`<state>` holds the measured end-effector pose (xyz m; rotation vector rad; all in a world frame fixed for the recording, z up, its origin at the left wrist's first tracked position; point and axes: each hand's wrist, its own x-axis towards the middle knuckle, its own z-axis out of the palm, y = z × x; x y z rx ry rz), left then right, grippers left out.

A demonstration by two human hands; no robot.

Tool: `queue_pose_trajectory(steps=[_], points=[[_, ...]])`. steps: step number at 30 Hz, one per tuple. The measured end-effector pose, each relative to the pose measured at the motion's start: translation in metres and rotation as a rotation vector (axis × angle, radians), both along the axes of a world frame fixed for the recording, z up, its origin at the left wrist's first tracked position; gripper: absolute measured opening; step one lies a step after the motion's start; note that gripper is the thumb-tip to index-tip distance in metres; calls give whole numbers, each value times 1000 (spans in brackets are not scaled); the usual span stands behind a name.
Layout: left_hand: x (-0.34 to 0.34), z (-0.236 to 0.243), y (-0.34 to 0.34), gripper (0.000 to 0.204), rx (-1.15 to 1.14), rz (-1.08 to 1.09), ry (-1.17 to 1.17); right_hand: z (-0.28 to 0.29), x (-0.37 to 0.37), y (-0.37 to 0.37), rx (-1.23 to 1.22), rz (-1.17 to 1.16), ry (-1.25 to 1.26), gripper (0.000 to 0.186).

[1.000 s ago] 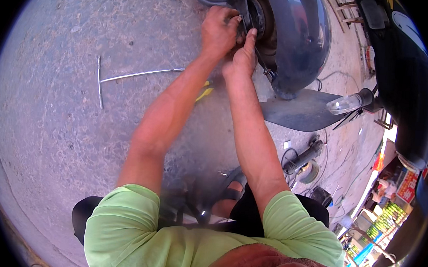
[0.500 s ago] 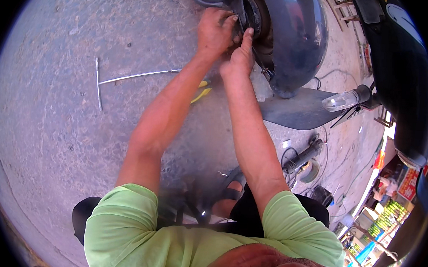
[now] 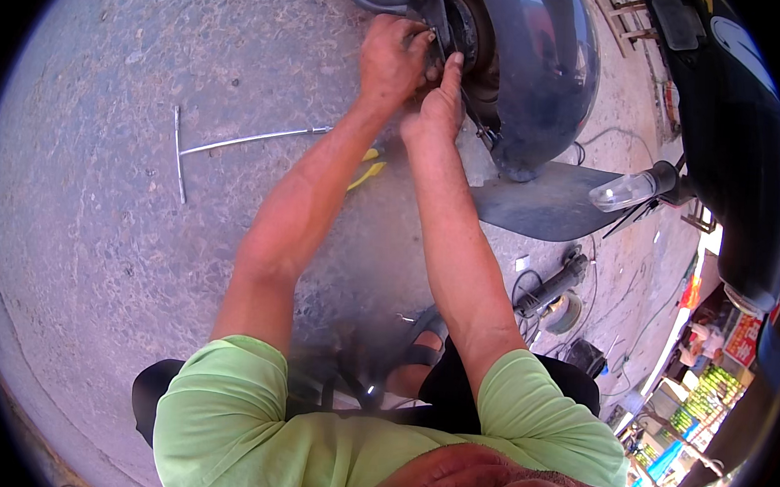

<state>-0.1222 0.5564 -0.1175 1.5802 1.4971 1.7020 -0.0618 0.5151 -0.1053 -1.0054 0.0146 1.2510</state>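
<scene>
Both my hands are at the wheel hub (image 3: pixel 476 41) of a scooter lying or standing at the top of the view, beside its dark rounded fender (image 3: pixel 549 75). The fingers of my left hand (image 3: pixel 391 58) are bent and pinched against the hub's outer side; whatever they hold is too small to name. Just right of it, my right hand (image 3: pixel 436 114) is curled with its index finger stretched up along the hub's edge. What lies inside that curl is hidden. A silver T-handle socket wrench (image 3: pixel 237 141) rests on the ground left of my forearms. Yellow-handled pliers (image 3: pixel 367 173) lie between them, partly covered.
A dark mud flap (image 3: pixel 542 203) and a clear turn signal (image 3: pixel 626 190) jut out on the right. Below them lie a black cylindrical part (image 3: pixel 560 283), a round coil (image 3: pixel 565 313) and loose cables. Farther right is a stall with goods (image 3: pixel 708 392).
My hands stay at the hub in almost the same pose, with only slight finger movement. The view has shifted a little; the tools on the ground lie as before.
</scene>
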Motion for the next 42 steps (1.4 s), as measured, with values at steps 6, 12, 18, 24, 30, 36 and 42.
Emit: queue_pose_trajectory(steps=[6, 12, 18, 24, 30, 36, 42], points=[[-1, -3, 4, 11, -6, -24, -84, -1, 0, 0, -7, 16, -9, 33], [4, 4, 2, 13, 75, 15, -35, -11, 3, 4, 64, 39, 54, 35], [2, 4, -2, 15, -44, 6, -5, -11, 5, 4, 55, 32, 54, 35], [1, 3, 1, 10, -18, -14, -93, 3, 0, 0, -37, 22, -2, 35], [1, -2, 4, 20, 22, -36, 5, -19, 7, 3, 68, 81, -18, 72], [-4, 5, -3, 18, -107, -53, -66, -11, 3, 3, 33, 68, -22, 71], [0, 13, 0, 13, -95, -31, -97, -5, 1, 0, 72, 124, -33, 70]])
